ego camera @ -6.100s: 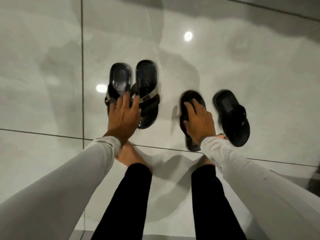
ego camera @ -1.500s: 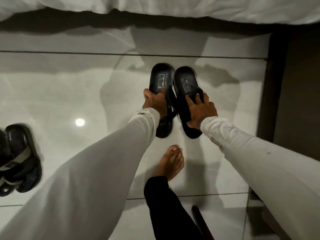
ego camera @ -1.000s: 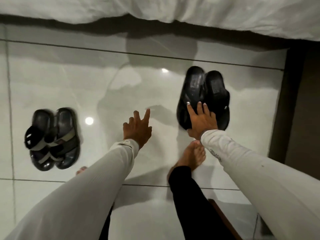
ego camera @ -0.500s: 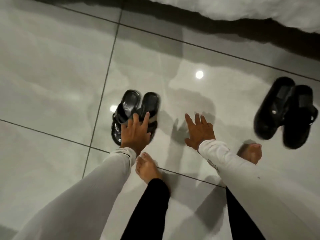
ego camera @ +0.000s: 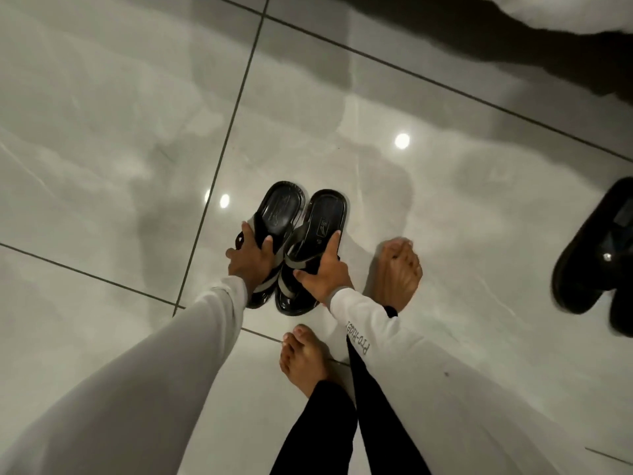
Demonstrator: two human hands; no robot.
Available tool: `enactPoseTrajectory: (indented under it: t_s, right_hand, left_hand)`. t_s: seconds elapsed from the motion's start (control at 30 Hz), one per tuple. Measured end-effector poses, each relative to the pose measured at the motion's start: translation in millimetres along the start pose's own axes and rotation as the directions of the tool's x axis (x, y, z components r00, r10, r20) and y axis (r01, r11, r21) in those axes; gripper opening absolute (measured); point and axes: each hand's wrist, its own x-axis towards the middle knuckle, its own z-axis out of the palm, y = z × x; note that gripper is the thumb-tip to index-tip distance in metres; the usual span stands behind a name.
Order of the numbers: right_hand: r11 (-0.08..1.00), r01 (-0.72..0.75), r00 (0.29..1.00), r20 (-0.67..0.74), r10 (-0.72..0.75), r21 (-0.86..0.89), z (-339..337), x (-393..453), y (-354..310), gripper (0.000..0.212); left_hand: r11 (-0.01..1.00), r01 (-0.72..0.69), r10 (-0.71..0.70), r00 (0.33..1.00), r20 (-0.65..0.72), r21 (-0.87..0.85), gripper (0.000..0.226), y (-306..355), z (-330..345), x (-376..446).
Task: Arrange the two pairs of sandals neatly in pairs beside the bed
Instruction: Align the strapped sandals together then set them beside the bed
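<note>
Two black sandals with grey straps stand side by side on the glossy tiled floor in the middle of the view. My left hand [ego camera: 249, 260] grips the left strapped sandal [ego camera: 279, 212] at its straps. My right hand [ego camera: 325, 270] grips the right strapped sandal [ego camera: 325, 214] the same way. The plain black pair [ego camera: 594, 262] lies together at the right edge, partly cut off. The white bed cover [ego camera: 561, 12] shows at the top right, with dark shadow under it.
My two bare feet stand on the floor: one foot [ego camera: 399, 272] right beside the strapped pair, the other foot [ego camera: 305, 359] just below it. Grey tiles [ego camera: 102, 132] with dark grout lines stretch to the left and top.
My right hand has moved left from the bare floor onto the right strapped sandal. My left hand has closed on the left one. The view has shifted, pushing the plain pair to the right edge.
</note>
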Motion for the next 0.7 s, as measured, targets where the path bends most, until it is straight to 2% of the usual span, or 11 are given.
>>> enactPoseTrajectory:
  t_s: [0.2, 0.33, 0.43, 0.53, 0.7]
  right_hand:
    - [1.0, -0.003, 1.0, 0.018, 0.002, 0.031, -40.4, 17.5, -13.4, 0.116]
    - [0.997, 0.017, 1.0, -0.002, -0.017, 0.076, -72.1, 30.9, -28.0, 0.112]
    - [0.995, 0.027, 0.999, -0.03, -0.024, 0.094, -101.1, 43.9, -41.4, 0.111]
    - [0.995, 0.039, 0.999, -0.029, -0.037, 0.089, -126.9, 56.6, -53.4, 0.109]
    - [0.993, 0.075, 0.996, -0.05, -0.07, 0.093, -154.3, 68.3, -69.0, 0.106]
  left_hand:
    - [0.993, 0.076, -0.078, 0.997, -0.019, -0.086, 0.059, 60.3, -4.1, 6.5]
    - [0.995, 0.021, -0.025, 0.999, -0.035, -0.1, 0.047, 104.8, -12.4, 9.5]
    - [0.995, -0.008, 0.004, 0.999, -0.041, -0.099, 0.047, 137.9, -16.6, 10.9]
    - [0.978, -0.012, -0.005, 0.997, -0.079, -0.21, 0.042, 169.4, -25.7, 15.2]
    - [0.969, 0.002, -0.023, 0.996, -0.082, -0.245, 0.043, 209.1, -41.2, 23.1]
